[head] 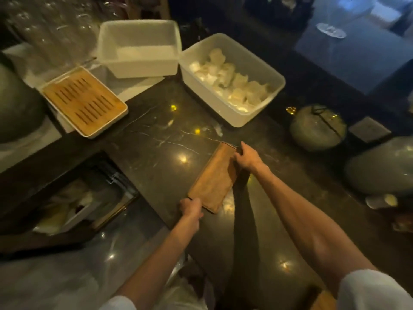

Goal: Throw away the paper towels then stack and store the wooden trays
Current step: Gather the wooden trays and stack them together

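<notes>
A stack of flat wooden trays (214, 178) rests tilted on the dark marble counter (156, 139), held at both ends. My left hand (191, 208) grips its near corner and my right hand (248, 158) grips its far end. A white plastic bin (263, 70) behind it holds crumpled paper towels (232, 81). To the left, an open pull-out waste drawer (89, 202) below the counter shows white crumpled paper inside.
An empty white tub (138, 48) stands at the back. A slatted bamboo tray in a white frame (84, 101) sits at the left. Upturned glasses (51, 25) fill the back left. Round grey-green pots (317, 128) and a small white dish (380, 201) line the right side.
</notes>
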Available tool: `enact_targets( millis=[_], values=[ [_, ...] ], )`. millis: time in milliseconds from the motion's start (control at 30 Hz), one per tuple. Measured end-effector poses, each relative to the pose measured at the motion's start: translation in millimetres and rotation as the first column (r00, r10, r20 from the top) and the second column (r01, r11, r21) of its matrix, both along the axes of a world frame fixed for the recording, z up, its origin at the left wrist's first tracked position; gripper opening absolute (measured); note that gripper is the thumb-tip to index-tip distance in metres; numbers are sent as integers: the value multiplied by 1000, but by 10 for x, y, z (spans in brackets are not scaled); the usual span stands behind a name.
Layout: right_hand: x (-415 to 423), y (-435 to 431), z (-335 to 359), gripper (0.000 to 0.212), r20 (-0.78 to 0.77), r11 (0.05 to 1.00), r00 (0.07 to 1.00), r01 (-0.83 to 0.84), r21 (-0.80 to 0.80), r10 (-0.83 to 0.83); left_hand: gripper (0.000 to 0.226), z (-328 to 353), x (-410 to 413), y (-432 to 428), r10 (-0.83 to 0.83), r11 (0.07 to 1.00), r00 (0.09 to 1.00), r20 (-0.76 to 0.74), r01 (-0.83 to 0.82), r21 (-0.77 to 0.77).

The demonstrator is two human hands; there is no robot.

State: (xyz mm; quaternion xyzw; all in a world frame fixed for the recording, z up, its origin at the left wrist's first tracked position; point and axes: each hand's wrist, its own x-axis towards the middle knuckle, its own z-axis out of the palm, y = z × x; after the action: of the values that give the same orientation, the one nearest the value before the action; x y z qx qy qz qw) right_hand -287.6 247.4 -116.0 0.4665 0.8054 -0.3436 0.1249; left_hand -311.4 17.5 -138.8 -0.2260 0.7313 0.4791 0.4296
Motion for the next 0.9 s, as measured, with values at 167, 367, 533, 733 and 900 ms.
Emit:
enact_targets(
  millis=[167, 367, 533, 733, 900],
  values=[
    [-27, 60, 4, 35, 45, 996, 999, 6, -90, -2, 39, 18, -48, 11, 2, 999, 998, 55, -5, 51],
    [666, -31, 165, 21, 41, 979, 979, 202, -16, -201, 36, -15, 46, -109, -115, 993, 993, -15, 115, -36],
    [2257, -306, 255, 16, -32, 868, 877, 468, -167, -479, 37, 91, 571, -82, -301, 953, 936, -185, 303, -16],
    [4324, -1186, 289, 17, -54, 601, 600, 785, -152, -798, 37, 314, 1824, 240, -585, 769, 784, -205, 617, 165],
    [5436, -1800, 236, 10, -99, 400, 389, 905, -146, -916, 40, 351, 2881, 289, -732, 611, 609, -304, 785, 101]
  ],
)
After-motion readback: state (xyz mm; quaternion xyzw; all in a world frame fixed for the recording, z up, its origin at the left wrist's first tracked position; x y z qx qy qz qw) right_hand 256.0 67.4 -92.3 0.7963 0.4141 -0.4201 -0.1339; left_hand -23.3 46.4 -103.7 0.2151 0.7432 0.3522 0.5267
